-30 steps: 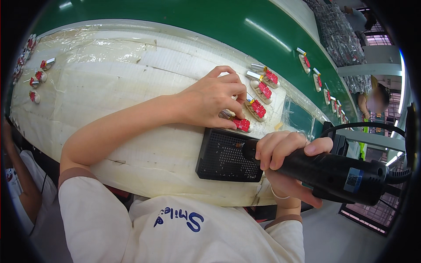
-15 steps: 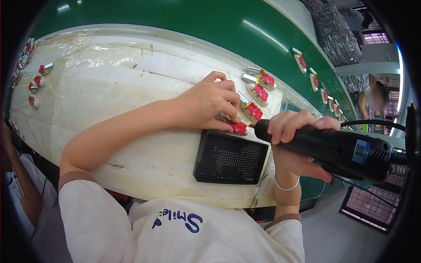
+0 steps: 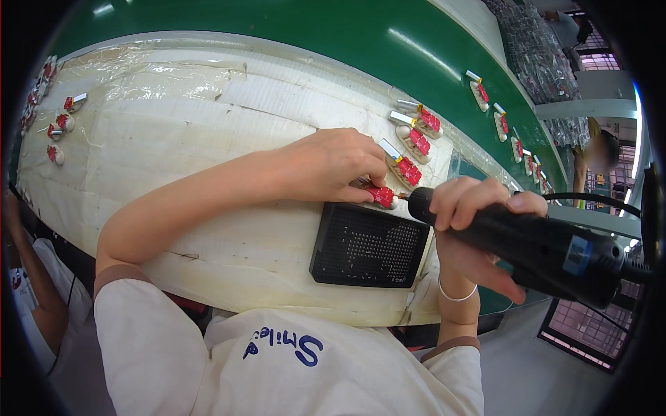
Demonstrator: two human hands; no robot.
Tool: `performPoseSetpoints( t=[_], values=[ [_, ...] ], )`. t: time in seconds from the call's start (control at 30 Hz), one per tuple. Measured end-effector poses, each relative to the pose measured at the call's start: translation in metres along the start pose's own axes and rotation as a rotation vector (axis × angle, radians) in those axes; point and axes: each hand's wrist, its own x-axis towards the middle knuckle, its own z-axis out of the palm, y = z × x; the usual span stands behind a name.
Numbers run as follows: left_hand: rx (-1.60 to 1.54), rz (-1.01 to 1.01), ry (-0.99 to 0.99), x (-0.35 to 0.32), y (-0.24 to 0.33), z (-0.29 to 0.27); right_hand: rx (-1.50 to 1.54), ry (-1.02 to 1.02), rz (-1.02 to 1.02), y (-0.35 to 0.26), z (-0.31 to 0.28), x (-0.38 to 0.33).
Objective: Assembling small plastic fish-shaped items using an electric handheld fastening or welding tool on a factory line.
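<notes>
My left hand [image 3: 347, 165] is closed, pinching a small beige-cased part with a red circuit board [image 3: 382, 196] just above a black screw tray. In my right hand [image 3: 463, 211] is a black electric screwdriver [image 3: 531, 243], held almost level with its tip pointing left. The tip is beside the right end of the held board; whether it touches cannot be made out. The left fingers cover the other end of that part. Several similar red-board parts, some with silvery blocks attached, lie beyond my hands, the nearest red board [image 3: 409, 171] close to my left fingertips.
The black tray [image 3: 323, 243] holds many tiny screws in its holes. More red-board parts [image 3: 501, 126] stand in a row on the green surface [image 3: 319, 35]. Others [image 3: 55, 154] sit at far left. A cable [image 3: 596, 197] runs from the right. Other people are at both sides.
My left fingers have drawn closer together over the part. The screwdriver still points at the same board, its rear slightly lower. The whole view has shifted a little.
</notes>
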Motion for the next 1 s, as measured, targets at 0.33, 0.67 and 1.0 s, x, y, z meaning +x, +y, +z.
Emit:
performPoseSetpoints(
  t=[0.33,0.67,1.0],
  values=[
    [0.332,0.142,0.341,0.011,0.004,-0.003,0.263,-0.041,0.043,-0.011,0.014,-0.022],
    [0.311,0.112,0.074,0.018,-0.005,0.004,0.202,-0.016,0.086,-0.013,0.016,-0.023],
    [0.123,0.098,0.118,0.003,0.002,-0.002,0.160,-0.067,-0.024,-0.026,0.011,0.001]
  ],
)
